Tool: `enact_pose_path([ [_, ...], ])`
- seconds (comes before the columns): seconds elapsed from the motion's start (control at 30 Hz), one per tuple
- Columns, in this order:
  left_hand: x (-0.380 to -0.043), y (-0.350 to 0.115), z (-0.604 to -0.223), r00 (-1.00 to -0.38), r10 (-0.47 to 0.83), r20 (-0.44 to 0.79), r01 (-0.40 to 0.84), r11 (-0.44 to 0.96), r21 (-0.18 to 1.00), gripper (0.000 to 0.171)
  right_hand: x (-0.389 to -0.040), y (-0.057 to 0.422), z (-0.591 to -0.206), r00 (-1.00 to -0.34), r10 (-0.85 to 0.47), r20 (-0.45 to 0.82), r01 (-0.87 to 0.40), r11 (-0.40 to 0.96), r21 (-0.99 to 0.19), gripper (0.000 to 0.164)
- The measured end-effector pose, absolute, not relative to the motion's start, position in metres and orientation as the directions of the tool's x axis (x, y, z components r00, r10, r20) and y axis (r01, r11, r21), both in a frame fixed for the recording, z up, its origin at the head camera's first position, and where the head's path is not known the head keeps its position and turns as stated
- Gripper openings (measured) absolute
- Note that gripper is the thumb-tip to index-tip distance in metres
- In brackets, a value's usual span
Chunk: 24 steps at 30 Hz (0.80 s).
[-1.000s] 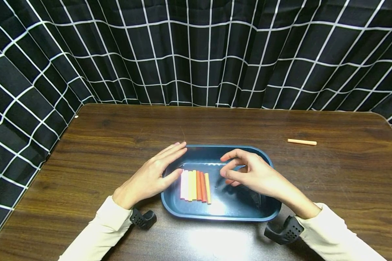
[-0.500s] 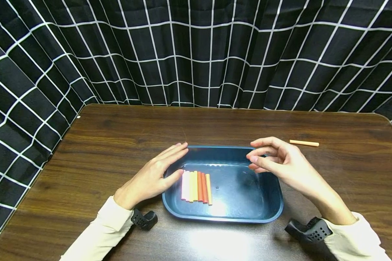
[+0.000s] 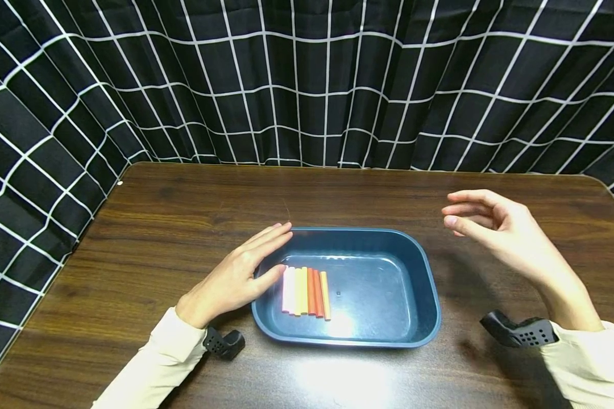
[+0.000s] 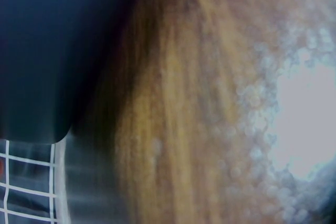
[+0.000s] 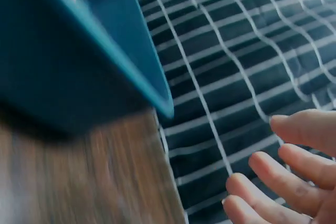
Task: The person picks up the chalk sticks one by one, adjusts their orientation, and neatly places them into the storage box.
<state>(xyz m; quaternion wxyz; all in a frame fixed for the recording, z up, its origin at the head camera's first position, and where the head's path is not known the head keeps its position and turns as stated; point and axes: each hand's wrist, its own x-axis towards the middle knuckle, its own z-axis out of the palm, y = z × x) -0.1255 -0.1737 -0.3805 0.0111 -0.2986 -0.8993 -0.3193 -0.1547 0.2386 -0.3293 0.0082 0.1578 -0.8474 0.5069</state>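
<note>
In the head view a blue plastic tray [image 3: 378, 301] stands on the table. Side by side in its left half lies a row of chalk sticks [image 3: 312, 292], running from pink and white through yellow to red and orange. My left hand [image 3: 240, 272] rests at the tray's left rim, fingers extended, its thumb reaching over the edge near the pink chalk. Away to the right of the tray, my right hand [image 3: 506, 233] hovers above the table with loosely bent fingers. The right wrist view shows its fingers [image 5: 294, 187] spread, holding nothing. No loose chalk shows outside the tray.
The brown wood-grain table [image 3: 199, 193] extends around the tray. Behind it hangs a black curtain [image 3: 307, 85] with a white grid, which also runs down the left side. Each wrist wears a black camera mount [image 3: 522, 332].
My right hand has moved from over the tray to the right and farther back, covering the spot where a pale orange chalk lay. The left hand and the tray have stayed put.
</note>
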Motion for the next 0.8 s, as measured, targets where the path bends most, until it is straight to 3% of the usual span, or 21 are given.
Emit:
enact_pose_path([
  [0.3,-0.126,-0.174,-0.381,-0.824,0.527,0.207,0.541,0.625,0.563,0.056,-0.169,0.275,-0.344,-0.962,-0.156,0.223,-0.266,0.71,-0.652,0.031],
  [0.57,-0.126,-0.174,-0.38,-0.82,0.531,0.212,0.546,0.618,0.566,0.056,-0.181,0.296,-0.371,-0.936,-0.26,0.237,-0.344,0.818,-0.46,0.032],
  [0.8,-0.126,-0.174,-0.381,-0.821,0.532,0.208,0.545,0.621,0.564,0.056,-0.186,0.298,-0.39,-0.889,-0.347,0.299,-0.439,0.831,-0.341,0.035],
])
